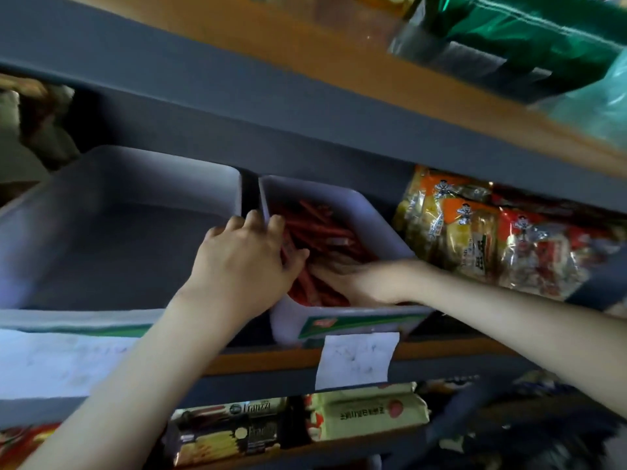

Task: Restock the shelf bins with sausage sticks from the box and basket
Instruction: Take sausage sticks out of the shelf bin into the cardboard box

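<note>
In the head view, the left grip (244, 262) straddles the left rim of a white rectangular plastic bin (373, 225), fingers bent, thumb inside. Whether it clasps anything I cannot tell. Just right of it, the blurred right grip (353, 279) lies flat, fingers straight, on the red wrapped sausage sticks (315, 228) heaped beneath both grips.
</note>
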Action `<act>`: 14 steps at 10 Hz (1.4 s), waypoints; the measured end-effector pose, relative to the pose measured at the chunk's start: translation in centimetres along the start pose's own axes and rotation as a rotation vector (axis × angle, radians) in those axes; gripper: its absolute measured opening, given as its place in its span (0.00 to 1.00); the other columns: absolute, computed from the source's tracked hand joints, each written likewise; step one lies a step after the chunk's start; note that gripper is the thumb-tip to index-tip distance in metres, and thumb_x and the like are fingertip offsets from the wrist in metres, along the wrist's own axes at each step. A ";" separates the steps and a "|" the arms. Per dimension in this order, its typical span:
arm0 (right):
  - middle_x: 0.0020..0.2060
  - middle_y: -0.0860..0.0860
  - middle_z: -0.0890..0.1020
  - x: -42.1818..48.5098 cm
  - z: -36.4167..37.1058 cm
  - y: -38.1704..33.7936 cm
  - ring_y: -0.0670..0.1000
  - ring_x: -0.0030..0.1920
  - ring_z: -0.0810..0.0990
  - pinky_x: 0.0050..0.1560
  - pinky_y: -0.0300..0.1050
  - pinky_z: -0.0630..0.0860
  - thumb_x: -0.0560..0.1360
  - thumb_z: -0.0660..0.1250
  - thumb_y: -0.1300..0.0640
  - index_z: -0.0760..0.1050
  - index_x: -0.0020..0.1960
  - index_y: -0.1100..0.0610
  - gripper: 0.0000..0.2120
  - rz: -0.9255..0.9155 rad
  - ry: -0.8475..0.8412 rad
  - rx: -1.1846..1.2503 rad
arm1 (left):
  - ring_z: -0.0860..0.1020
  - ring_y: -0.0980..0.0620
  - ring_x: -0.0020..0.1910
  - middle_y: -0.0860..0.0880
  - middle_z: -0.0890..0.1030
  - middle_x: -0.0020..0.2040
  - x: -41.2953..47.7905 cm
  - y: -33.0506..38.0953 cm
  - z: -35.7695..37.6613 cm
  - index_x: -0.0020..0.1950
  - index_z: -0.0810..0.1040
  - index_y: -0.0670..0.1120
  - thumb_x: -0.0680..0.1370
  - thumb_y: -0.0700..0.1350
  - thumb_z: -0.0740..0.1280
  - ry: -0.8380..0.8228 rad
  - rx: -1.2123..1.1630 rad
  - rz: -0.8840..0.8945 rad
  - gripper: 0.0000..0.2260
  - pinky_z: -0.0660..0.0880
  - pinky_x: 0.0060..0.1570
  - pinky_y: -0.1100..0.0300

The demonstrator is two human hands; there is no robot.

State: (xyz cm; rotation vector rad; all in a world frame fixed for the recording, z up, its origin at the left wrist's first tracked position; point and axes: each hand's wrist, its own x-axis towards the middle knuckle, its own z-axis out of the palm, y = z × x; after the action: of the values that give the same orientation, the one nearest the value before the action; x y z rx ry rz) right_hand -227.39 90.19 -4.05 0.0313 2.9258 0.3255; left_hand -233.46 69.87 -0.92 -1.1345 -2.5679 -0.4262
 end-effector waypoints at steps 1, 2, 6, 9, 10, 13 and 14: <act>0.76 0.52 0.53 -0.5 0.0 -0.2 0.57 0.74 0.53 0.72 0.56 0.54 0.79 0.50 0.46 0.51 0.76 0.47 0.26 0.018 -0.004 -0.060 | 0.70 0.43 0.64 0.45 0.71 0.65 -0.1 0.2 0.0 0.67 0.65 0.47 0.78 0.62 0.51 0.029 0.005 0.000 0.24 0.68 0.57 0.51; 0.74 0.55 0.59 -1.6 -1.6 -2.2 0.59 0.73 0.58 0.71 0.56 0.58 0.71 0.39 0.40 0.54 0.76 0.51 0.35 0.194 0.057 -0.076 | 0.70 0.43 0.65 0.44 0.69 0.67 -0.1 0.1 -0.1 0.70 0.61 0.47 0.79 0.62 0.51 0.035 -0.017 0.011 0.26 0.68 0.58 0.51; 0.55 0.58 0.78 -1.9 -4.7 -2.6 0.60 0.53 0.79 0.43 0.49 0.75 0.71 0.70 0.57 0.60 0.69 0.58 0.31 0.422 0.140 -0.080 | 0.67 0.42 0.67 0.43 0.65 0.70 -0.2 -0.3 -0.1 0.73 0.56 0.50 0.79 0.60 0.54 0.024 -0.149 -0.023 0.26 0.67 0.59 0.51; 0.60 0.58 0.74 -4.4 -6.0 -2.3 0.61 0.58 0.75 0.52 0.52 0.74 0.73 0.67 0.58 0.56 0.71 0.57 0.31 0.506 0.561 -0.306 | 0.68 0.38 0.67 0.38 0.68 0.69 0.4 -0.4 0.1 0.73 0.63 0.43 0.75 0.48 0.67 0.315 -0.253 0.044 0.29 0.72 0.54 0.47; 0.43 0.57 0.80 -5.3 -5.1 -2.7 0.59 0.41 0.80 0.36 0.49 0.77 0.59 0.77 0.60 0.70 0.60 0.59 0.32 0.479 0.709 -0.346 | 0.76 0.38 0.53 0.43 0.75 0.63 0.3 0.1 -0.8 0.63 0.71 0.44 0.71 0.38 0.69 0.456 -0.312 0.137 0.21 0.73 0.38 0.52; 0.35 0.56 0.78 -8.4 -7.4 -5.8 0.59 0.33 0.79 0.31 0.46 0.74 0.59 0.78 0.57 0.66 0.50 0.58 0.26 0.186 1.169 -0.037 | 0.73 0.60 0.38 0.49 0.74 0.42 -4.3 3.6 -4.2 0.44 0.75 0.43 0.73 0.38 0.67 0.831 -0.500 -0.013 0.02 0.71 0.44 0.72; 0.37 0.56 0.78 -10.0 -7.5 -9.6 0.60 0.35 0.79 0.31 0.46 0.72 0.61 0.74 0.54 0.69 0.51 0.59 0.23 -0.020 1.236 0.184 | 0.76 0.53 0.38 0.50 0.74 0.41 -9.4 4.1 -5.2 0.43 0.69 0.53 0.76 0.43 0.61 0.884 -0.692 -0.144 0.05 0.74 0.39 0.55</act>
State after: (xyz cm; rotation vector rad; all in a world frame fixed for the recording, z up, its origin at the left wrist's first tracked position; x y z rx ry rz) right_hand -219.02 78.76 2.95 -0.2682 4.1614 0.0438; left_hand -223.52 64.31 0.81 -0.6687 -1.7250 -1.5305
